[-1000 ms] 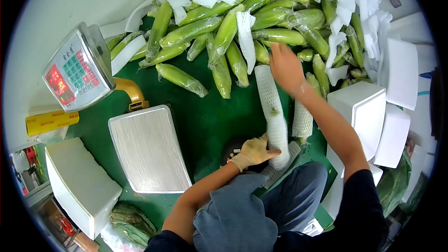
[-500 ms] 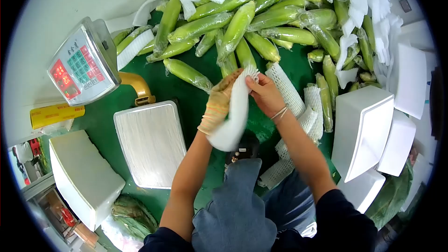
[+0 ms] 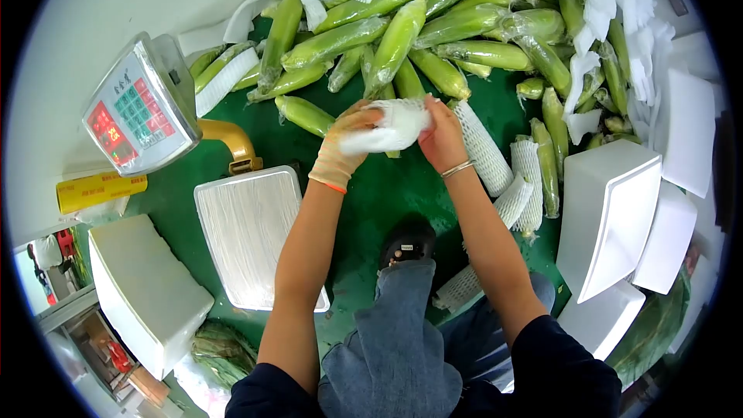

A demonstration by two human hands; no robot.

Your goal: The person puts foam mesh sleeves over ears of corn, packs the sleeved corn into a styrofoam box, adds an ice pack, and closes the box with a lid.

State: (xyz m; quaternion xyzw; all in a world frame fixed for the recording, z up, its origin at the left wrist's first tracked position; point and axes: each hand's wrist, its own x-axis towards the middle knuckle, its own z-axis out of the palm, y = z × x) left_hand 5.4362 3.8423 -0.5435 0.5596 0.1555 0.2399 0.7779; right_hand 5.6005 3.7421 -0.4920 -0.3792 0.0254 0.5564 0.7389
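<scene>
Between my two hands a white foam net sleeve (image 3: 401, 125) is stretched, blurred and bunched up. My left hand (image 3: 347, 139), in a pale glove with an orange cuff, grips its left end. My bare right hand (image 3: 444, 138) pinches its right end. Just beyond my hands lies a pile of plastic-wrapped corn (image 3: 396, 45). To the right of my right hand is a netted ear (image 3: 481, 149); farther right, more netted corn (image 3: 527, 186) rests beside an unsleeved wrapped ear (image 3: 547, 166).
A scale with a lit display (image 3: 135, 112) and a metal pan (image 3: 251, 232) stands at the left. White foam boxes are at the lower left (image 3: 151, 294) and right (image 3: 607, 217). Loose foam sleeves (image 3: 638, 39) cover the pile's right side. A shoe (image 3: 408, 241) is below my hands.
Since a second ago, my hands have come together higher up around a foam sleeve. In the last half second, the sleeve went from hanging down to being bunched sideways between them.
</scene>
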